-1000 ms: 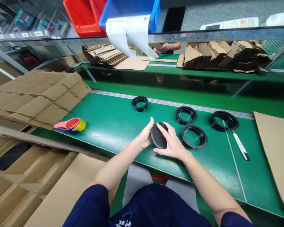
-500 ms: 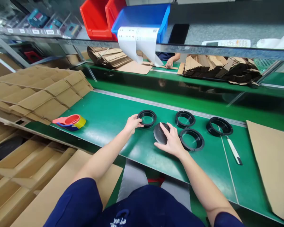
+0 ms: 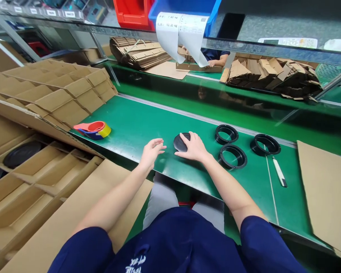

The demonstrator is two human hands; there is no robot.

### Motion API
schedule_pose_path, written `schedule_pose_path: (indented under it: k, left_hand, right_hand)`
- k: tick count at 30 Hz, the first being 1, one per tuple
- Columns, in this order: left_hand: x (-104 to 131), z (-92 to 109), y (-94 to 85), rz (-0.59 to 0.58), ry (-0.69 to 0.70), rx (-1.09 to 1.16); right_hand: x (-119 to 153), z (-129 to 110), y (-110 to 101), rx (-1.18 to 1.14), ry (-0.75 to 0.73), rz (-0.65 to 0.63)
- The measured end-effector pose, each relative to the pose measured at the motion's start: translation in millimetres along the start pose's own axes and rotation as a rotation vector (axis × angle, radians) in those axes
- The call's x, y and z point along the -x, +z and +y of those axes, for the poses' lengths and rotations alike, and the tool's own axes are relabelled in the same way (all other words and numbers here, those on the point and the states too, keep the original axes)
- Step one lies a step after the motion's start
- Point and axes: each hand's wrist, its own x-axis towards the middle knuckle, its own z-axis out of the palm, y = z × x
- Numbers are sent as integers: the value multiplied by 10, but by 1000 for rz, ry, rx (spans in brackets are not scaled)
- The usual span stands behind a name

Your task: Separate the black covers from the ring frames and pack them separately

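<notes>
At left on the bench (image 3: pixel 130 117) we note a red, yellow and blue item (image 3: pixel 95 130). The left hand (image 3: pixel 153 151) is part-open, fingers loosely curved, holding nothing. Next we find the black disc (image 3: pixel 179 142), gripped by the right hand (image 3: pixel 193 146), fingers over its top; whether it touches the bench we cannot tell. Rightward we record three black rings (image 3: pixel 254 148), then a white tool (image 3: pixel 279 171).

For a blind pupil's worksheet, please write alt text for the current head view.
A person's right hand holds a round black part at a green table; the left hand, empty, is beside it. Three black rings and a white tool lie to the right, cardboard dividers to the left.
</notes>
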Motion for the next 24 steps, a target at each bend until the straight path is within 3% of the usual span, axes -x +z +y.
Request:
schedule_pose_path:
  k: [3, 5, 7, 9, 11, 13, 15, 18, 21, 24]
  left_hand:
    - [-23, 182, 28, 10, 271, -263]
    - [-59, 415, 169, 8, 571, -490]
    - [-98, 610, 403, 23, 824, -697]
    - [-124, 652, 681, -19, 900, -903]
    - [-139, 528, 925, -204, 802, -1141]
    - [-168, 338, 1076, -400, 662, -1343]
    - [-231, 213, 1124, -509, 586, -1461]
    - [-275, 248, 1053, -603, 536, -1508]
    - [-36, 380, 838, -603, 486, -1454]
    - [329, 376, 474, -466, 629, -1344]
  right_hand:
    - [33, 58, 0, -66, -15, 108]
    - [136, 179, -70, -188, 17, 346]
    - [305, 333, -147, -342, 91, 665]
    - [501, 463, -173, -461, 147, 923]
    - [663, 533, -126, -525, 151, 1022]
    - [745, 550, -32, -582, 160, 999]
    - [742, 548, 58, -672, 180, 938]
    - [712, 510, 124, -767, 155, 855]
    - [836, 396, 170, -742, 79, 682]
    - [990, 382, 295, -627, -16, 510]
